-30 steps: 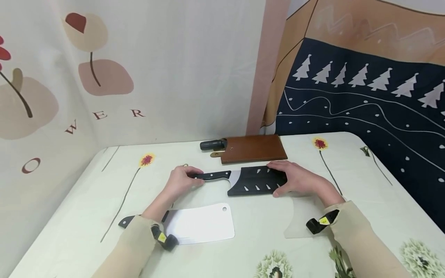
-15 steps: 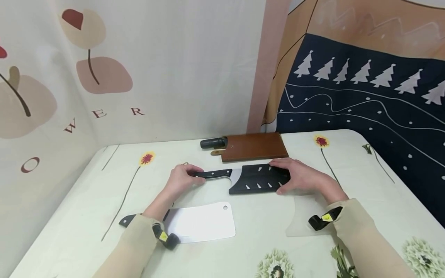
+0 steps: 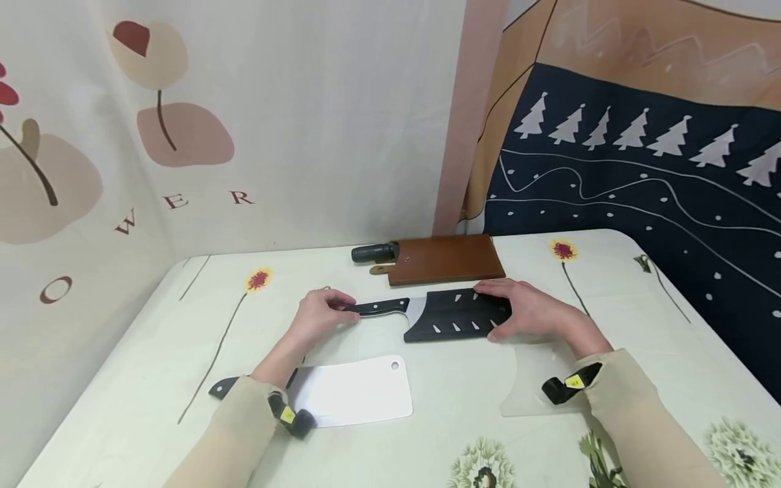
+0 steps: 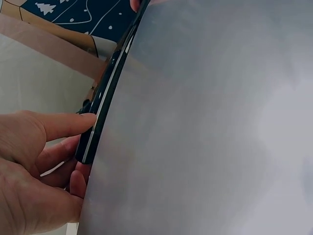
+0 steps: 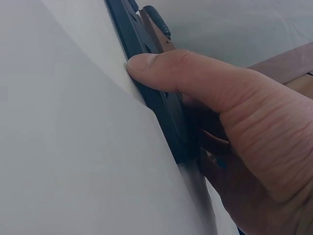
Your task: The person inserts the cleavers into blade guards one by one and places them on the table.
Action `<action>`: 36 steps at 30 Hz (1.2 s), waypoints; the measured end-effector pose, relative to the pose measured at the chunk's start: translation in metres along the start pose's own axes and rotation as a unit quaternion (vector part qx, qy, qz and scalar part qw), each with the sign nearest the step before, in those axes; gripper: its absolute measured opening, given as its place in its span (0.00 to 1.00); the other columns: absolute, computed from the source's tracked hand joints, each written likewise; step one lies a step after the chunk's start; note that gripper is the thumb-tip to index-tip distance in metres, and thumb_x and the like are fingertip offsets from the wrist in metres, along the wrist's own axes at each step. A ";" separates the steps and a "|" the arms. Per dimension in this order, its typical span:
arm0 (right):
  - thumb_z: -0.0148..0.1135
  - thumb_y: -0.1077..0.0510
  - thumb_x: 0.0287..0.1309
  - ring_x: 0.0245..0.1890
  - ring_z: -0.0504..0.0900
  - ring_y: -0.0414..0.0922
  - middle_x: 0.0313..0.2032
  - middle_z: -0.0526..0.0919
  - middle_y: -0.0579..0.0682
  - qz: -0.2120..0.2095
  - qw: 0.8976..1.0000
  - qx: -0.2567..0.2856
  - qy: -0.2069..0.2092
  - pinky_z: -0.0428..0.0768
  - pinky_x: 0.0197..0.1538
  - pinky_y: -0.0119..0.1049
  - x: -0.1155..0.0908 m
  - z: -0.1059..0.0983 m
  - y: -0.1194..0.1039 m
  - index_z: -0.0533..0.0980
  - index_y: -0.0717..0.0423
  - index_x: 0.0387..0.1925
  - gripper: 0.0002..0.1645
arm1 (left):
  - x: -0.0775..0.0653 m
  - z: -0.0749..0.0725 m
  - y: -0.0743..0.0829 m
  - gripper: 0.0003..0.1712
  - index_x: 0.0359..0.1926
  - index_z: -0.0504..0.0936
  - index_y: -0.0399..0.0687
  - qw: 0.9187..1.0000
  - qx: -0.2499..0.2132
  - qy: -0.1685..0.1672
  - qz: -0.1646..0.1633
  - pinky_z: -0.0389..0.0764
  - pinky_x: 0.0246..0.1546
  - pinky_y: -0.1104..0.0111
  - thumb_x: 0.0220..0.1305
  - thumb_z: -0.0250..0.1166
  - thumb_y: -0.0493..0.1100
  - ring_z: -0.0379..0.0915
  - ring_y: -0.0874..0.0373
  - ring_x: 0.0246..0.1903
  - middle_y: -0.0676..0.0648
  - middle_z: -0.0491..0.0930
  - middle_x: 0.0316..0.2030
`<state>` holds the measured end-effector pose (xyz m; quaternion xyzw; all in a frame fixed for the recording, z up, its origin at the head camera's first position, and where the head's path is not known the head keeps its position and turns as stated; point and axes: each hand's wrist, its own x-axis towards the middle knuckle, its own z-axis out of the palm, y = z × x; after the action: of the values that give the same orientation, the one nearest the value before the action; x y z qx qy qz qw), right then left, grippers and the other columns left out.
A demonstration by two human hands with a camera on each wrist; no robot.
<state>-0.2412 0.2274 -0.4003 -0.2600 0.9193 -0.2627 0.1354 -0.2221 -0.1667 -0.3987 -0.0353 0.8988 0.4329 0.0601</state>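
A cleaver in a black blade sheath point(image 3: 451, 318) lies across the middle of the table, its bare steel neck showing between sheath and handle. My left hand point(image 3: 318, 315) pinches the end of its black riveted handle point(image 3: 381, 307). Around the sheath's right end, my right hand point(image 3: 531, 312) holds with thumb and fingers on opposite edges. In the right wrist view the thumb point(image 5: 171, 71) presses the sheath's near edge. Below the left forearm lies a second cleaver with a bare blade point(image 3: 360, 393); the sleeve partly covers its black handle. That blade fills much of the left wrist view.
A brown leather sheath point(image 3: 448, 259) with a dark handle point(image 3: 372, 253) protruding lies at the back by the curtain. Under the right wrist is a translucent blade-shaped sheet point(image 3: 531, 393), partly hidden by the sleeve. The floral tablecloth point(image 3: 439, 434) shows in front.
The sheathed cleaver and my right hand have shifted slightly right. My left hand has stayed almost in place at the handle's end.
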 end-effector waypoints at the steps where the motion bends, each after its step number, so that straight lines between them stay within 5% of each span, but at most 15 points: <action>1: 0.81 0.47 0.47 0.73 0.59 0.63 0.74 0.64 0.60 0.002 1.000 0.002 0.000 0.60 0.70 0.63 0.000 0.000 0.000 0.68 0.56 0.74 0.54 | 0.000 0.000 0.000 0.18 0.48 0.87 0.39 1.000 0.001 0.001 -0.001 0.73 0.51 0.56 0.56 0.77 0.37 0.76 0.49 0.45 0.43 0.84 0.43; 10: 0.82 0.47 0.47 0.73 0.59 0.63 0.74 0.64 0.61 0.001 1.000 0.014 -0.006 0.60 0.70 0.63 -0.002 0.000 0.001 0.67 0.56 0.74 0.55 | 0.001 0.001 -0.003 0.18 0.49 0.87 0.38 1.000 -0.001 0.003 0.005 0.74 0.51 0.56 0.57 0.76 0.35 0.76 0.49 0.45 0.42 0.83 0.44; 17: 0.78 0.45 0.53 0.72 0.61 0.64 0.73 0.65 0.64 0.019 1.000 0.016 0.000 0.62 0.69 0.64 -0.011 -0.011 -0.010 0.64 0.56 0.76 0.54 | -0.008 -0.015 -0.010 0.25 0.58 0.82 0.36 0.998 -0.047 -0.037 -0.005 0.76 0.52 0.60 0.60 0.75 0.37 0.75 0.49 0.50 0.40 0.80 0.51; 26: 0.73 0.45 0.60 0.71 0.62 0.66 0.71 0.68 0.62 -0.009 1.000 -0.003 0.009 0.64 0.66 0.68 -0.042 -0.032 -0.022 0.65 0.59 0.75 0.48 | -0.058 -0.067 -0.018 0.29 0.60 0.80 0.34 0.998 0.004 -0.046 0.050 0.79 0.49 0.58 0.59 0.75 0.40 0.76 0.45 0.53 0.37 0.82 0.53; 36: 0.77 0.40 0.53 0.70 0.63 0.66 0.71 0.68 0.62 -0.008 1.000 0.006 -0.009 0.65 0.65 0.68 -0.082 -0.031 -0.013 0.66 0.57 0.74 0.53 | -0.110 -0.111 -0.062 0.28 0.59 0.82 0.42 0.992 0.036 -0.022 0.115 0.74 0.40 0.69 0.58 0.77 0.41 0.73 0.50 0.46 0.44 0.82 0.51</action>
<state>-0.1801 0.2759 -0.3581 -0.2688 0.9143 -0.2672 0.1429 -0.1150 -0.2910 -0.3630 0.0802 0.9105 0.4046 0.0303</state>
